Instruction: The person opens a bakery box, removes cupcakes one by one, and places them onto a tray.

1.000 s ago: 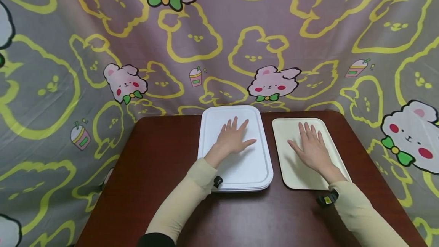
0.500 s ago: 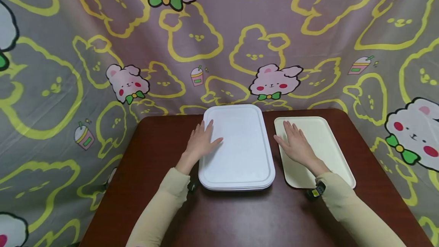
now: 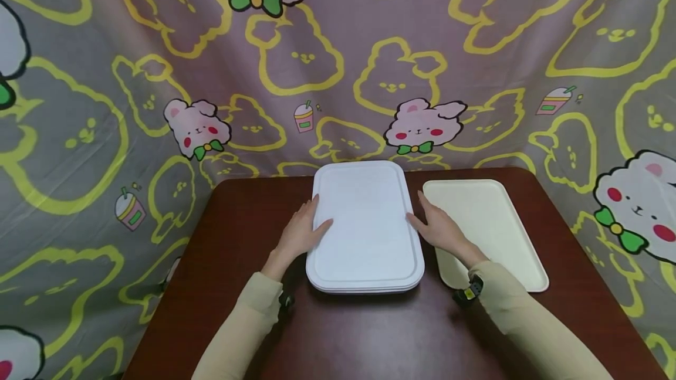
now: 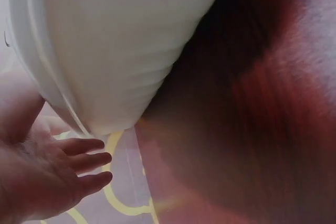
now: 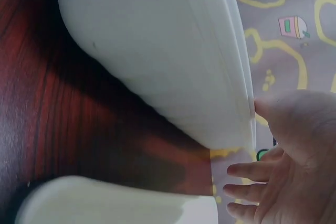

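Note:
A white plastic box with a lid (image 3: 364, 227) stands at the middle of the far part of the table. My left hand (image 3: 297, 234) is at its left edge, thumb over the lid's rim and the other fingers stretched along the side. At the right edge, my right hand (image 3: 442, 230) has its thumb by the rim and its fingers extended. The left wrist view shows the box's tall ribbed side wall (image 4: 115, 51) above the left hand's (image 4: 47, 177) loose fingers. In the right wrist view, the right thumb meets the lid's edge while the other fingers stay straight below.
A flat cream tray (image 3: 491, 221) lies to the right of the box, partly beneath the right forearm. Both stand on a dark red-brown wooden table (image 3: 369, 333). A patterned cloth (image 3: 343, 75) hangs close behind and around the table.
My left hand has moved left off the lid's top to its left edge. My right hand has moved left from above the cream tray to the box's right edge. The box has not moved.

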The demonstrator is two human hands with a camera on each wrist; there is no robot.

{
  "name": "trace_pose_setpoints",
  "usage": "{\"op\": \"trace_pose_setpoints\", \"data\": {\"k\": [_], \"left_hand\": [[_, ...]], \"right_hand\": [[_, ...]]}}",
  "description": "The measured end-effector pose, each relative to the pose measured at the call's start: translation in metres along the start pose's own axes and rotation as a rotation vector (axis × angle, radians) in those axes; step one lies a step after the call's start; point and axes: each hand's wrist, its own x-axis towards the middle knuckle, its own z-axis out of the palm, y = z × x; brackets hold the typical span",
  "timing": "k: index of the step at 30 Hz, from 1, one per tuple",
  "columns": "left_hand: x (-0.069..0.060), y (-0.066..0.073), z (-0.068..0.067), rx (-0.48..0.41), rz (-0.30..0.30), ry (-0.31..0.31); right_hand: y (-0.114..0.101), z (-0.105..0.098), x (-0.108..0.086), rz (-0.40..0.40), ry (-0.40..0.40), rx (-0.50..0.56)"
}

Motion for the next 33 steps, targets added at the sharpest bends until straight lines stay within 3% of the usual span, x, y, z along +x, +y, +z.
{"op": "trace_pose_setpoints", "data": {"k": [3, 8, 18, 24, 30, 33], "left_hand": [[-0.002, 0.0, 0.002, -0.026, 0.011, 0.0], [-0.004, 0.0, 0.003, -0.025, 0.039, 0.007], [-0.008, -0.001, 0.008, -0.003, 0.026, -0.032], [-0.01, -0.001, 0.008, -0.019, 0.024, -0.025], [-0.013, 0.0, 0.007, -0.032, 0.042, -0.003], [-0.014, 0.001, 0.007, -0.023, 0.045, 0.006]], "right_hand": [[-0.025, -0.008, -0.009, -0.014, -0.014, 0.0], [-0.038, -0.004, -0.013, -0.044, -0.004, -0.064], [-0.044, 0.007, -0.015, -0.105, 0.023, -0.142], [-0.047, 0.01, -0.013, -0.064, 0.011, -0.077], [-0.021, 0.026, -0.005, -0.101, 0.032, 0.005], [-0.028, 0.021, -0.009, -0.106, 0.032, -0.003]]}}
